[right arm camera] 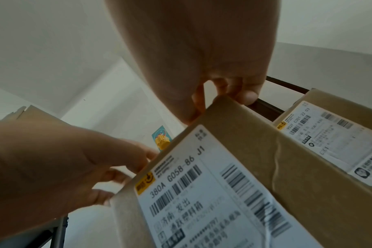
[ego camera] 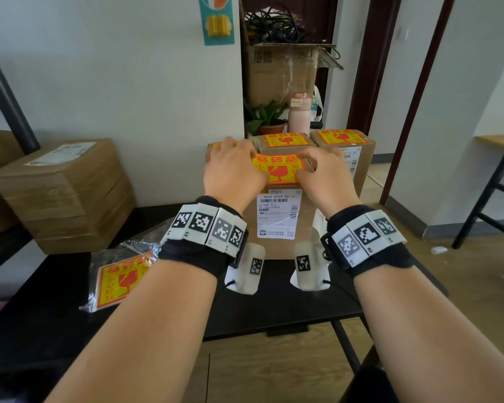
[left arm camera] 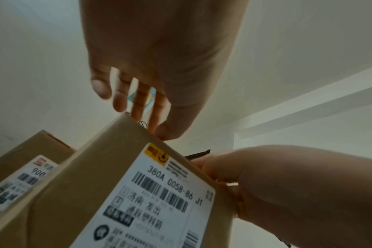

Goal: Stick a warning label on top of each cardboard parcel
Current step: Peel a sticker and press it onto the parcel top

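Label flat on top of front parcel, bench centre. Left hand at label's 9 o'clock, right hand at 3 o'clock; both grips wide, fingers flat, pressing label. Labelled parcels at 12. Label pack at 8.

soft daylight, wrist views blurred, edges warped.

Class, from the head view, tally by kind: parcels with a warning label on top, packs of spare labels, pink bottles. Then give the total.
Labelled parcels: 4
Label pack: 1
Bottle: 1
Total: 6
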The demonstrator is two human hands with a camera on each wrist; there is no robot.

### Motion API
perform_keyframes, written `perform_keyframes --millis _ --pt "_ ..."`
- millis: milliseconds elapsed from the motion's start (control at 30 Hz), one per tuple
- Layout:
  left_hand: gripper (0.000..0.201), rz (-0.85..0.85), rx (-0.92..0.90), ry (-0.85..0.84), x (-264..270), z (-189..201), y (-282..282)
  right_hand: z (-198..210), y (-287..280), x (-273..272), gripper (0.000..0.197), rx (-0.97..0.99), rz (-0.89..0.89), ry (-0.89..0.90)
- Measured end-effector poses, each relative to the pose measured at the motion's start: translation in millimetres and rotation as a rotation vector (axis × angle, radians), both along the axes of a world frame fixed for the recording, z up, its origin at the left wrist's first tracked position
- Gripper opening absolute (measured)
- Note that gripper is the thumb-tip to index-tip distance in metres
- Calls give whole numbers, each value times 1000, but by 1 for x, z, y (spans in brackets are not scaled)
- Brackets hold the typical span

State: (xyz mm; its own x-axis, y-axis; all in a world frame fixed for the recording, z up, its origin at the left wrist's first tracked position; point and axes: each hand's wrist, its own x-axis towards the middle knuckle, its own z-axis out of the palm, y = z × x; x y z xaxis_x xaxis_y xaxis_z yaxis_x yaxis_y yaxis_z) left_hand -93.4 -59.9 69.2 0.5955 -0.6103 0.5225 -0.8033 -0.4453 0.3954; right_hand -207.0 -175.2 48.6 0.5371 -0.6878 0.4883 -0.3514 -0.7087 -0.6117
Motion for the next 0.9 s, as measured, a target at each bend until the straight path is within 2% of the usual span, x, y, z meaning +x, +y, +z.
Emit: perform_keyframes --millis 100,167,233,333,400,500,600,800,900 --pt "43 -124 164 -42 2 -2 -5 -3 4 2 28 -26 -34 8" --pt "43 -168 222 37 6 -9 -9 -4 6 3 28 -73 -72 9" --pt "44 -226 168 108 11 -15 -9 -6 7 3 28 -101 -101 13" --pt "39 -288 100 125 14 -15 -9 -6 2 4 25 -99 -90 8" --pt "35 -287 91 132 16 -12 -11 -4 -2 7 24 -107 -42 -7" --pt "31 -256 130 92 18 -13 -16 1 -4 13 34 -28 69 20" --pt "42 -211 237 24 17 -19 -17 0 -7 16 41 71 104 73" --pt "48 -231 502 -71 4 -5 -10 -15 -7 18 37 80 154 -88" --pt "48 -246 500 -78 7 -7 -9 -17 -6 19 36 119 157 -116"
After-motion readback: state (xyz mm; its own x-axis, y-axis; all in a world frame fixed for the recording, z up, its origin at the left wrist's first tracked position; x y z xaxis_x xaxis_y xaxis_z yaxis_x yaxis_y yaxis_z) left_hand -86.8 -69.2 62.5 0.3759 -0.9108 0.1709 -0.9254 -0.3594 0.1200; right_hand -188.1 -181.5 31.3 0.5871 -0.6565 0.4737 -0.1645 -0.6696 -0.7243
